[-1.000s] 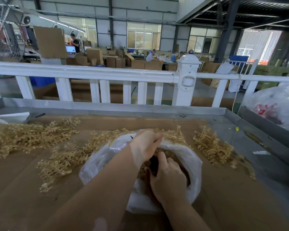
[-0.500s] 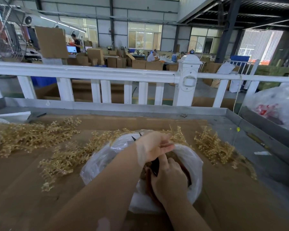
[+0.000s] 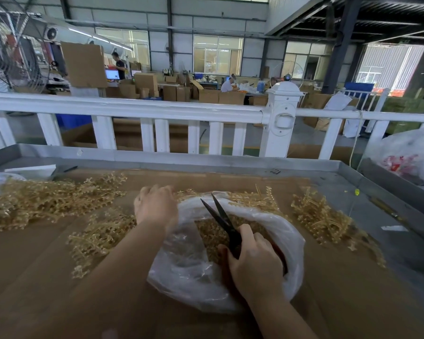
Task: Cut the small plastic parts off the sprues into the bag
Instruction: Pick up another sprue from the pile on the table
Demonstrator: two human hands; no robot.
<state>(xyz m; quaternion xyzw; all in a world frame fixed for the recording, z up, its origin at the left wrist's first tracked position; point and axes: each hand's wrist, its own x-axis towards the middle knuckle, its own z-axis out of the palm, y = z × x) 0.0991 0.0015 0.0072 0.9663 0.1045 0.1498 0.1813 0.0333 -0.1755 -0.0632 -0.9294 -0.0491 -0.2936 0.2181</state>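
The bag sits near the front edge of the table, its mouth open, with lots of little gold parts already inside. The right hand rests over the bag and grips the black scissors, blades a little apart with nothing between them. The left hand reaches past the bag's far rim, fingers curled down into the sprues; whether it has hold of one cannot be told. Big heaps of sprues wait toward the left edge, and a smaller heap lies to the right. Much cutting looks left to do.
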